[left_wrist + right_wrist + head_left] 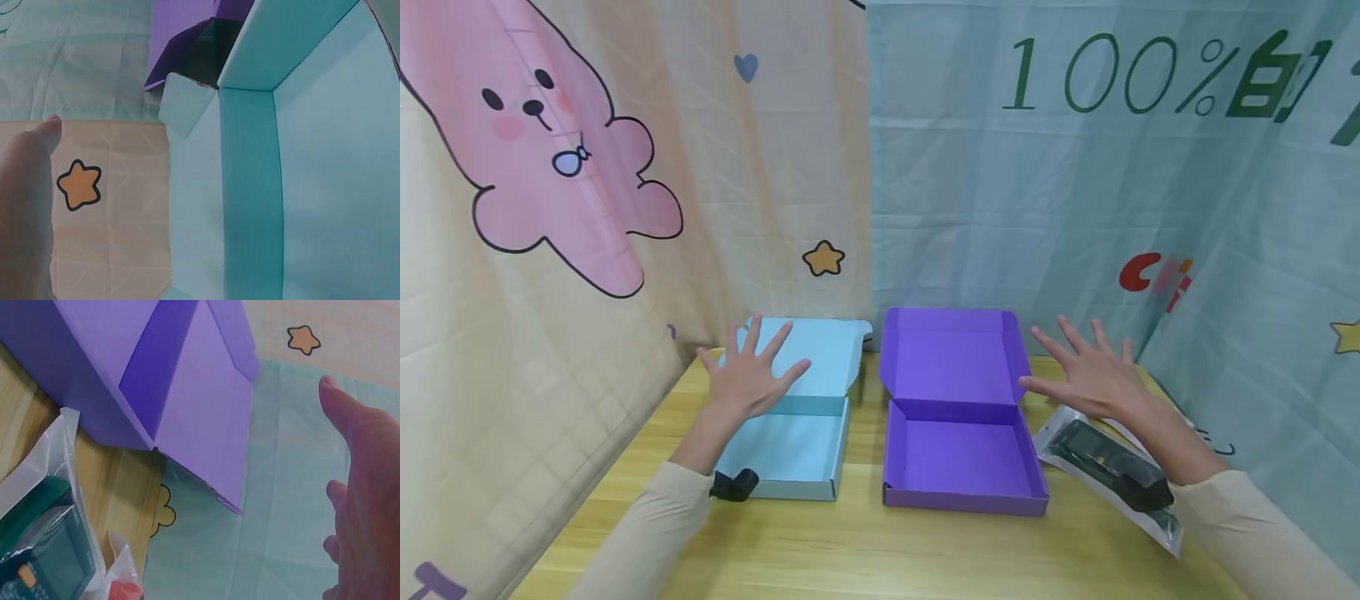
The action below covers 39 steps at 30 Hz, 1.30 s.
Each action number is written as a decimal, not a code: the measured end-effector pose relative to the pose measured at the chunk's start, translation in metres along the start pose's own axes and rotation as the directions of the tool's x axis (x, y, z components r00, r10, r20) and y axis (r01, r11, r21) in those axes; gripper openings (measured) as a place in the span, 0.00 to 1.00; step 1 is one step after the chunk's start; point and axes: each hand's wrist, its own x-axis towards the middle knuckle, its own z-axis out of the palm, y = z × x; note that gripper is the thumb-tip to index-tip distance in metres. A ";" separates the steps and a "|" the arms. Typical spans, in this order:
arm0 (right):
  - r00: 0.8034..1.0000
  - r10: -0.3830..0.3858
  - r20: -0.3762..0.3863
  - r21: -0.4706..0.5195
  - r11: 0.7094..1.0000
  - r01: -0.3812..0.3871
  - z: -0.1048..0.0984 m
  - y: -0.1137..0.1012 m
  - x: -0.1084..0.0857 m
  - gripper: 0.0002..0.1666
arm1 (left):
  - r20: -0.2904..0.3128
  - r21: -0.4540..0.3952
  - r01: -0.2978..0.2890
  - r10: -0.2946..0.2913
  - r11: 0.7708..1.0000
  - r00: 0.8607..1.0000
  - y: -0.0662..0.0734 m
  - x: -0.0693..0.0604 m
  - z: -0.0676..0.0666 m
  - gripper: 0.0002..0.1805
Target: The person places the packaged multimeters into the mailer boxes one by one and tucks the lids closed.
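My left hand (745,382) is spread with straight fingers above the light blue cardboard box (797,450), holding nothing. That box stands with its lid raised at the back, and no contents show in the part I can see. To the right, my right hand (1093,375) is also spread and holds nothing. Below it lies a clear plastic packet (1097,454) with a dark item inside, partly covered by the wrist and its black strap. Between the hands stands a purple cardboard box (966,454), lid up and nothing inside. The thumb of each hand shows in its own wrist view.
A wooden table (880,550) carries the boxes and packet. Patterned curtains (1000,208) hang close behind and along both sides. In the right wrist view, a second clear bag (125,575) with something red sits beside the packet.
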 end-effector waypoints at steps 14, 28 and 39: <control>1.000 -0.002 0.009 0.068 0.998 0.001 0.001 0.025 -0.009 0.59 | -0.066 -0.017 -0.012 0.011 1.000 0.998 -0.029 -0.012 -0.008 0.48; 1.000 0.010 -0.028 0.084 0.996 -0.007 0.010 0.078 -0.007 0.61 | -0.073 -0.101 -0.035 0.028 0.994 0.997 -0.057 -0.038 -0.018 0.46; 1.000 0.021 0.000 0.277 0.961 -0.021 0.030 0.125 -0.018 0.66 | 0.010 -0.291 -0.077 0.083 0.954 0.996 -0.066 -0.062 -0.017 0.48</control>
